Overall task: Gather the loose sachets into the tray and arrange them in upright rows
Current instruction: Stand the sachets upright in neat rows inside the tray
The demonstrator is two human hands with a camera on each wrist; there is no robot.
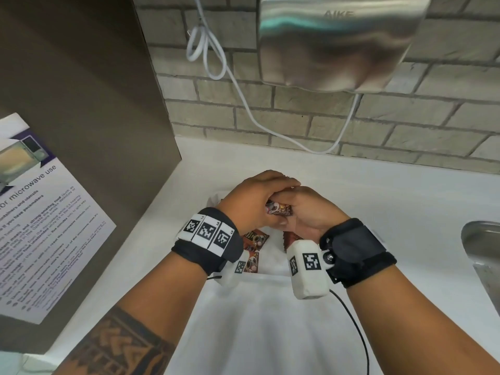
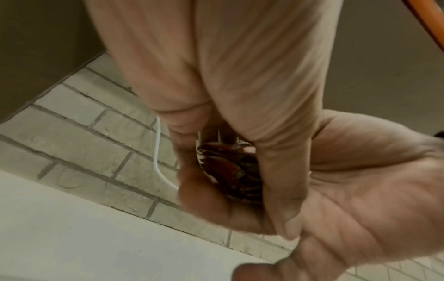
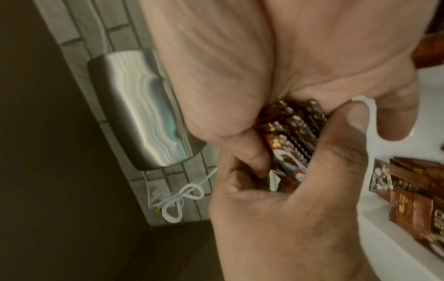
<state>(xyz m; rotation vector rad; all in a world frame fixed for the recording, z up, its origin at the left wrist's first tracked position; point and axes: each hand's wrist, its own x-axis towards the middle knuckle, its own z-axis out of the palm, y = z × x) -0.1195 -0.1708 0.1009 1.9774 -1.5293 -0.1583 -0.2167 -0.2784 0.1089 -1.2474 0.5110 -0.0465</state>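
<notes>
Both hands meet above the white tray (image 1: 270, 277) on the counter. Between them is a bundle of brown coffee sachets (image 1: 280, 209), its printed ends showing. My left hand (image 1: 259, 192) curls over the bundle from the left. My right hand (image 1: 304, 208) grips it from the right. The right wrist view shows the bundle of sachets (image 3: 293, 129) edge-on, pressed between the two palms. The left wrist view shows the sachets (image 2: 228, 167) deep between the fingers. More sachets (image 1: 254, 240) lie in the tray under the wrists, partly hidden, and these tray sachets (image 3: 408, 190) also show in the right wrist view.
A steel hand dryer (image 1: 338, 41) hangs on the brick wall straight ahead, its white cable (image 1: 243, 104) looping down to the counter. A metal sink (image 1: 484, 255) is at the right edge. A brown panel carrying a microwave notice (image 1: 40, 212) stands on the left.
</notes>
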